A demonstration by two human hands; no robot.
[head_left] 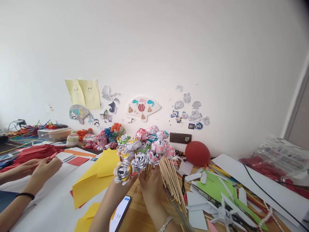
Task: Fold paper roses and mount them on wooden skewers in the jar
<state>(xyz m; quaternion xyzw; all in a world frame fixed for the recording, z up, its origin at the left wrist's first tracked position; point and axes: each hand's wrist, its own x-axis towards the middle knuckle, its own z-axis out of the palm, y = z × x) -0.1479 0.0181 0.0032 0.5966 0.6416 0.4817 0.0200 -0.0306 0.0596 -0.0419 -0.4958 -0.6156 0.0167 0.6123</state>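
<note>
My right hand (151, 188), with a bracelet on its wrist, is closed around the stick stems of a bunch of paper roses (145, 146) in white, pink, yellow and green. My left hand (126, 184) reaches up beside it. Its fingers are mostly hidden behind a grey-and-yellow paper rose (123, 170), which it seems to hold by the stem. A fan of bare wooden sticks (172, 182) leans out to the right of the bunch. A phone (120, 212) lies under my left forearm.
Another person's hands (41, 164) work on red paper strips at the left. Yellow paper sheets (96, 180) lie in front. To the right are a red ball (197, 153), green paper (214, 188), white scraps, a paper pinwheel (223, 214) and a plastic bag (277, 158).
</note>
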